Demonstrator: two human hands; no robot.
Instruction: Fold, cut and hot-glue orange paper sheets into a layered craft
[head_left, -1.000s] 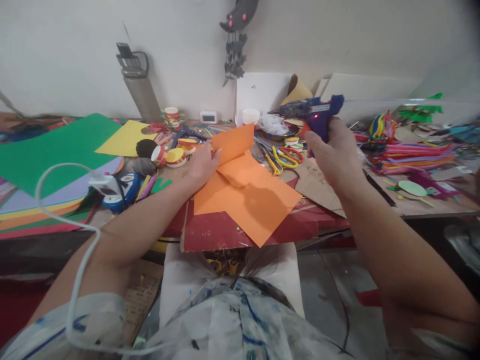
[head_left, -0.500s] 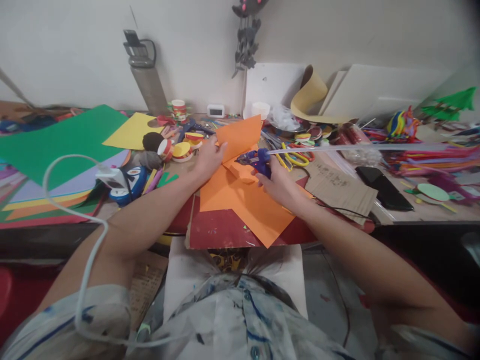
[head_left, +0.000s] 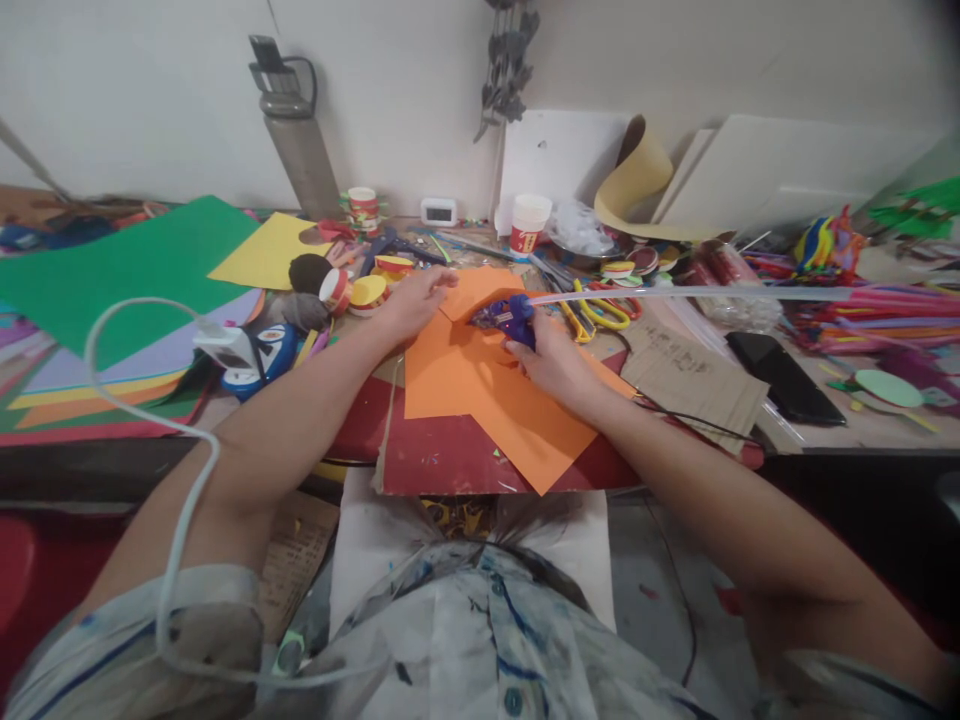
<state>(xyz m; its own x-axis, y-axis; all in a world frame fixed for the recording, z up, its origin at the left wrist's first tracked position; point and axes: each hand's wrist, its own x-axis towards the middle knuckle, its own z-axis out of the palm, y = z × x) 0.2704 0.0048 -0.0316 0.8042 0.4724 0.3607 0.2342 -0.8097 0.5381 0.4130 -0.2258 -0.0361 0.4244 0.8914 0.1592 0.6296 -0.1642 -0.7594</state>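
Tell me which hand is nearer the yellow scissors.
Right. The right hand, gripping the glue gun, sits just beside the yellow scissors; the left hand lies across the orange paper.

Pale paint-flecked shirt (blue streaks), short sleeves, bare forearms.

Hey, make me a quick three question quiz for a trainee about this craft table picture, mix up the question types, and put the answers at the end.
1. True or false: the right hand grips a purple glue gun over the orange paper.
2. Multiple choice: what does the left hand rest on? A) the green sheet B) the folded top of the orange paper C) the yellow scissors
3. Fill in: the grey water bottle stands against the ____ at the back.

Key: 1 true; 2 B; 3 wall.
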